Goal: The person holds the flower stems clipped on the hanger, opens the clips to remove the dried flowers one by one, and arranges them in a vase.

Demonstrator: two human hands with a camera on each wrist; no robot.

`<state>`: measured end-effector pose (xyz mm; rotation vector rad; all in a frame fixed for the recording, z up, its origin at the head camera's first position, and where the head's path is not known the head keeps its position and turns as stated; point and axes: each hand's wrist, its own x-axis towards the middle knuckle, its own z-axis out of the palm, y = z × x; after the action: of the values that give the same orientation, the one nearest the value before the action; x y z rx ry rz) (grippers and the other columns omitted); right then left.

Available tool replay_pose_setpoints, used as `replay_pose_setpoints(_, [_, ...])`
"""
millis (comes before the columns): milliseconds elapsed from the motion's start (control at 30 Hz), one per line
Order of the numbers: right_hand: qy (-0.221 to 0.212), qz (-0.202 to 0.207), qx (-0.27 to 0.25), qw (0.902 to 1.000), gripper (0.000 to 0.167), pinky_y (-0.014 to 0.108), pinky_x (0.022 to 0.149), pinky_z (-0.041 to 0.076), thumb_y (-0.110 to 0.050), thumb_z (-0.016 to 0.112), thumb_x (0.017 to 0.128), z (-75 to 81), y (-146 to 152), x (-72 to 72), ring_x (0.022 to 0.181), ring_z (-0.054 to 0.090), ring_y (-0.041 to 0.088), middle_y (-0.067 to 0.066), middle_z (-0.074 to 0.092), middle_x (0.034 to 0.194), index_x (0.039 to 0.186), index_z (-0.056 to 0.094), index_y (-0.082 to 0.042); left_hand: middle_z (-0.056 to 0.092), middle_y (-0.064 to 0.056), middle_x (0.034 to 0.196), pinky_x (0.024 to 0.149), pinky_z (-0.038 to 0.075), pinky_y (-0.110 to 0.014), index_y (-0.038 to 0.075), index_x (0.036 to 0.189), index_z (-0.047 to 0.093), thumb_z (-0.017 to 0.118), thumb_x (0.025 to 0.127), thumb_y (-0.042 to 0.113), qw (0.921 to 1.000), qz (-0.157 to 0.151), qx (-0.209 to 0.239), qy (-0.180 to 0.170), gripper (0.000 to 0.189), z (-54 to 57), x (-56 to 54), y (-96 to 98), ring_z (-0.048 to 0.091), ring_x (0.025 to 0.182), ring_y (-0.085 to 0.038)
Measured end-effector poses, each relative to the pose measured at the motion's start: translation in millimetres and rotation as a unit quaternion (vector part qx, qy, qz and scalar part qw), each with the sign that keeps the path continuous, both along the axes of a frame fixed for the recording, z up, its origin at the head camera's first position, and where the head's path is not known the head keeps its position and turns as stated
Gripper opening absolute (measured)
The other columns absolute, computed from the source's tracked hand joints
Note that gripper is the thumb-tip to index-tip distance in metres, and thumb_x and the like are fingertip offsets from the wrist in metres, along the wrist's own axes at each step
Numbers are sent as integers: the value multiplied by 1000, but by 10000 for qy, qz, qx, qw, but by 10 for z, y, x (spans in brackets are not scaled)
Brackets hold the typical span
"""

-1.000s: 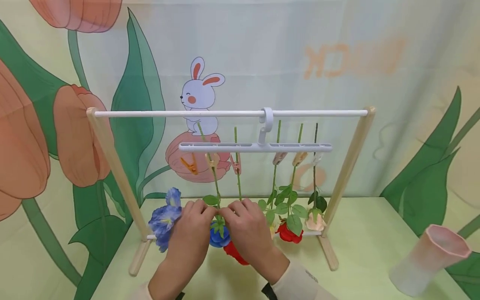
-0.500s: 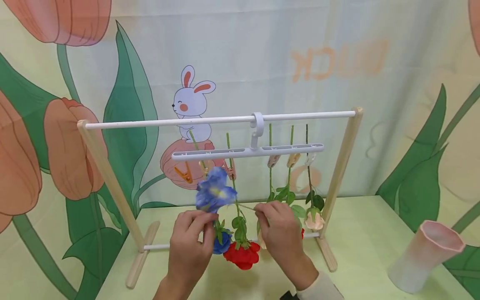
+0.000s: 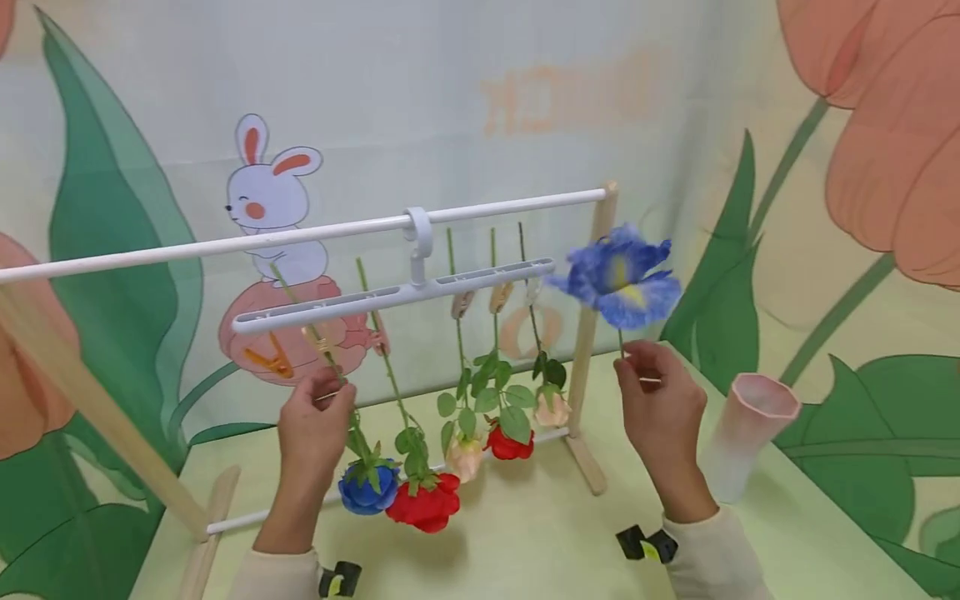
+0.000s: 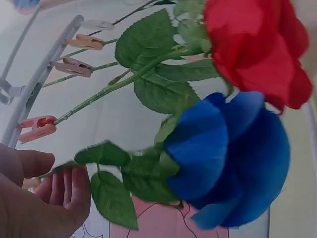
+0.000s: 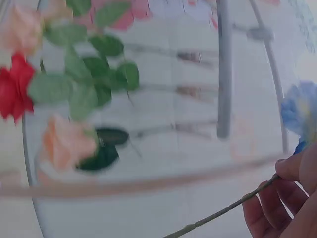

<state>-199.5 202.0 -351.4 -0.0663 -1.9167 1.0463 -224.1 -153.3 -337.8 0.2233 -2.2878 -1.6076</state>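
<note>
A blue iris (image 3: pixel 624 279) stands upright above my right hand (image 3: pixel 663 425), which pinches its stem just under the bloom. In the right wrist view the bare green stem (image 5: pixel 213 216) runs down from those fingers. My left hand (image 3: pixel 315 425) has its thumb and fingers curled round the stem of the blue rose (image 3: pixel 369 486), below a cream clothespin (image 3: pixel 318 342). That rose hangs head down from the grey hanger (image 3: pixel 390 296). An orange clothespin (image 3: pixel 270 360) at the hanger's left end holds nothing. Beside the blue rose hangs a red rose (image 3: pixel 425 502) in a pink clothespin (image 3: pixel 378 333).
The hanger hooks over the white rail (image 3: pixel 330 233) of a wooden-legged rack (image 3: pixel 594 300). Peach and red roses (image 3: pixel 512 442) hang from its right half. A pink-and-white vase (image 3: pixel 750 442) stands on the table (image 3: pixel 510 550) at right, behind the right hand.
The right hand has carried the iris, earlier in front of the rack at left, out past the rack's right end. The left hand has moved onto the blue rose's stem. The head view has swung right.
</note>
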Motion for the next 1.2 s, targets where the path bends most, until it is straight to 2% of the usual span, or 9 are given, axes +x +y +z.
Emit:
replay_pose_setpoints(100, [12, -351, -374, 9987, 17, 3, 71, 44, -9, 71, 94, 83, 322, 8, 78, 55, -20, 12, 74, 95, 110, 73, -4, 66, 3, 103, 71, 54, -11, 4, 126, 63, 62, 100, 17, 9988, -73, 458, -138, 29, 29, -28, -23, 62, 86, -1])
replay_pose_setpoints(167, [127, -618, -563, 9964, 19, 6, 71, 45, -10, 69, 95, 142, 573, 45, 78, 55, -17, 9, 72, 96, 111, 72, -1, 63, 10, 97, 70, 56, -12, 4, 126, 62, 63, 100, 17, 9972, -179, 687, -229, 29, 30, -52, -2, 63, 81, 0])
replay_pose_setpoints(367, [506, -1245, -726, 9883, 20, 12, 73, 44, -11, 64, 97, 274, 1114, -10, 81, 54, -13, -19, 60, 92, 112, 68, 1, 61, 10, 100, 71, 56, -11, 7, 134, 61, 62, 101, 25, 9977, -93, 531, -418, 37, 53, -35, -71, 63, 84, -1])
replay_pose_setpoints(567, [-292, -1609, -755, 9836, 24, 19, 78, 41, -19, 63, 99, 132, 1390, -76, 80, 48, -14, -12, 60, 94, 115, 66, -2, 61, 7, 104, 71, 55, -9, 12, 139, 61, 62, 102, 30, 9975, 23, 440, -556, 41, 3, -4, -83, 63, 86, -1])
replay_pose_setpoints(700, [-1088, -1704, -1334, 9702, 21, 24, 77, 41, -27, 62, 97, -3, 1489, -21, 82, 48, -7, -15, 54, 93, 111, 64, -12, 61, 8, 102, 71, 55, -9, 10, 137, 62, 64, 100, 30, 9975, 35, 501, -496, 42, -27, -3, -48, 64, 82, 0])
replay_pose_setpoints(833, [-1258, -1511, -1980, 9603, 9, 18, 71, 44, -24, 64, 94, -100, 1303, -38, 81, 52, 0, -16, 53, 87, 100, 58, -22, 62, 10, 98, 70, 55, -10, 9, 132, 65, 66, 99, 30, 9976, 320, 503, -363, 39, -1, 79, -120, 64, 80, -1])
replay_pose_setpoints(900, [-1095, -1439, -2028, 9624, 9, 15, 69, 44, -20, 65, 92, -119, 1137, -45, 79, 54, 0, -16, 54, 85, 98, 59, -21, 62, 12, 94, 69, 55, -11, 9, 130, 66, 66, 99, 28, 9973, 443, 511, -279, 37, 13, 112, -153, 63, 79, -1])
replay_pose_setpoints(1067, [-917, -956, -1450, 9805, 20, 15, 73, 43, -18, 65, 93, -40, 679, -92, 84, 54, -3, -9, 62, 96, 110, 65, -7, 62, 14, 92, 68, 55, -11, 9, 129, 67, 67, 99, 26, 9961, 709, 505, -155, 35, -13, 192, -201, 61, 82, -3])
replay_pose_setpoints(1200, [-990, -282, -778, 9916, 28, 10, 75, 43, -14, 65, 94, -28, 404, -92, 92, 61, 9, 8, 67, 111, 119, 65, -2, 64, 6, 97, 69, 55, -11, 10, 126, 68, 66, 99, 25, 9961, 755, 443, -137, 31, -63, 173, -84, 62, 84, -6])
